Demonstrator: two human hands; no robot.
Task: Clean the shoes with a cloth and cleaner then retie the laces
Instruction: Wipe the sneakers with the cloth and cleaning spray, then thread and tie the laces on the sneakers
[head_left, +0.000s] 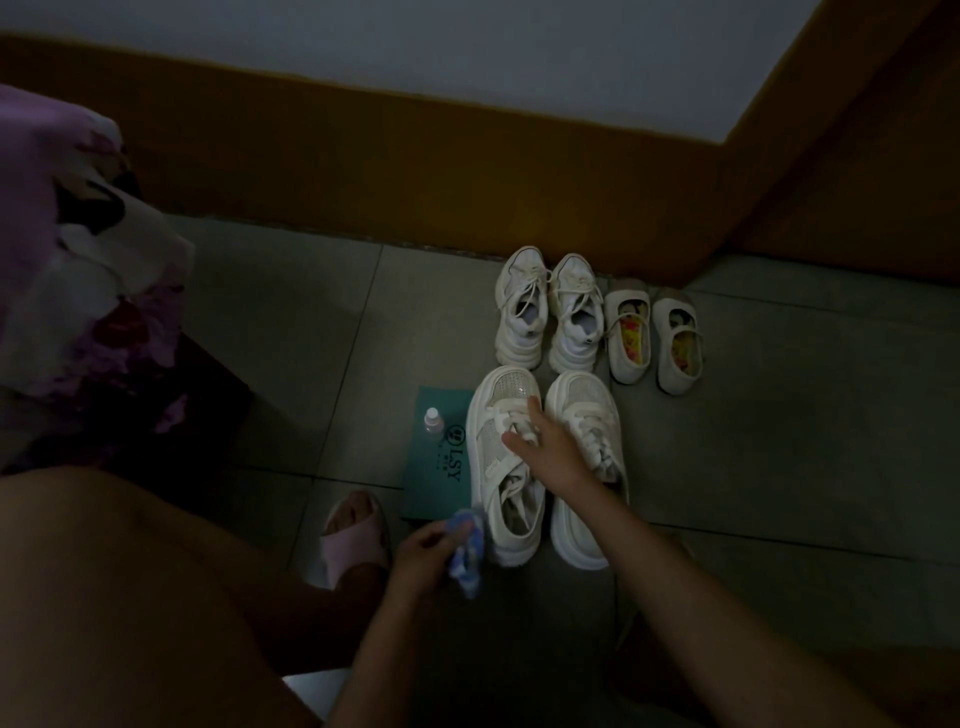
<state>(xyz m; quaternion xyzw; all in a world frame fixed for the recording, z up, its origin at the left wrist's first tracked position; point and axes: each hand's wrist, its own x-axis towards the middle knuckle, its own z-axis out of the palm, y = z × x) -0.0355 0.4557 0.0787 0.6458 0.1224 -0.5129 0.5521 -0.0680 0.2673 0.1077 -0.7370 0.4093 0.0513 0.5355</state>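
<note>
Reaching over near pair of white sneakers (584, 397), right hand (550, 449) is seen with fingers straight and spread, fingertips laid on laces (500, 415) of left sneaker (485, 447); nothing is gripped. Blue cloth (467, 551) is held bunched in curled fingers of left hand (421, 558), beside left sneaker's heel. Small cleaner bottle (432, 420) is stood upright on flat green box (434, 483) (LSY printed on it), just left of sneakers. Laced white pair (545, 312) and strap shoes (654, 338) are set farther off.
</note>
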